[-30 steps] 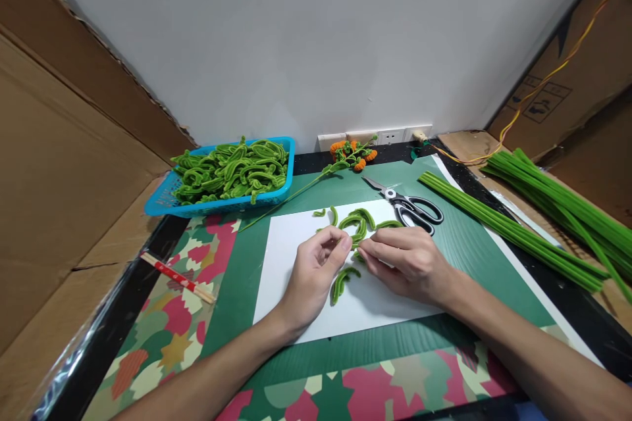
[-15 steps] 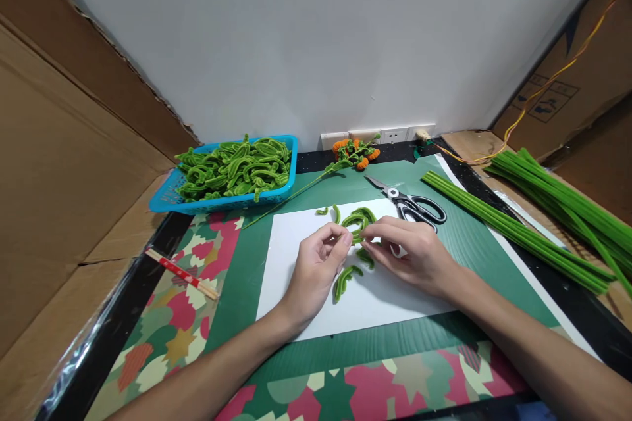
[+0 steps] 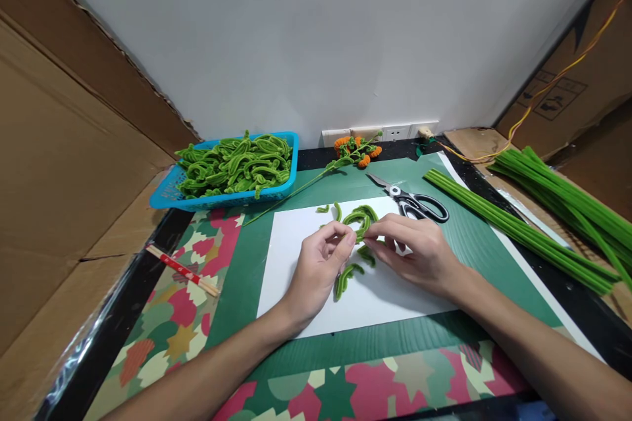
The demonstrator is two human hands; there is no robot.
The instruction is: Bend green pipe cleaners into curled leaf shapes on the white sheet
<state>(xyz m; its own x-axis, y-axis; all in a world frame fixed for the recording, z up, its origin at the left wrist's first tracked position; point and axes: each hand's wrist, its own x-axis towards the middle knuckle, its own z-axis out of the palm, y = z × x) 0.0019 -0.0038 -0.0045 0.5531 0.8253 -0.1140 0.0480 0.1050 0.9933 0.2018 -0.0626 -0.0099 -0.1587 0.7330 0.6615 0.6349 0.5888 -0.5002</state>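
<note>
My left hand (image 3: 316, 276) is closed in a pinch, thumb against forefinger, on a short green pipe cleaner piece (image 3: 359, 235). From the other side my right hand (image 3: 419, 253) pinches the same piece near its end; much of it is hidden by the fingers. Both hands are over a white sheet of paper (image 3: 286, 276). Around them on the sheet lie several curled pipe cleaner pieces, one bent piece (image 3: 347, 281) just in front of the hands and an arched one (image 3: 368, 212) behind.
Back left stands a blue basket (image 3: 295, 171) heaped with curled green pieces. Scissors (image 3: 415, 202) lie beyond my right hand, beside bundles of long green pipe cleaners (image 3: 518, 230). An orange-flowered stem (image 3: 326, 173) lies at the back, paper-wrapped chopsticks (image 3: 182, 270) at left.
The view has shifted slightly. Both hands stay in nearly the same place, still pinching the green piece, with only small finger movements. The loose pieces lie as before.
</note>
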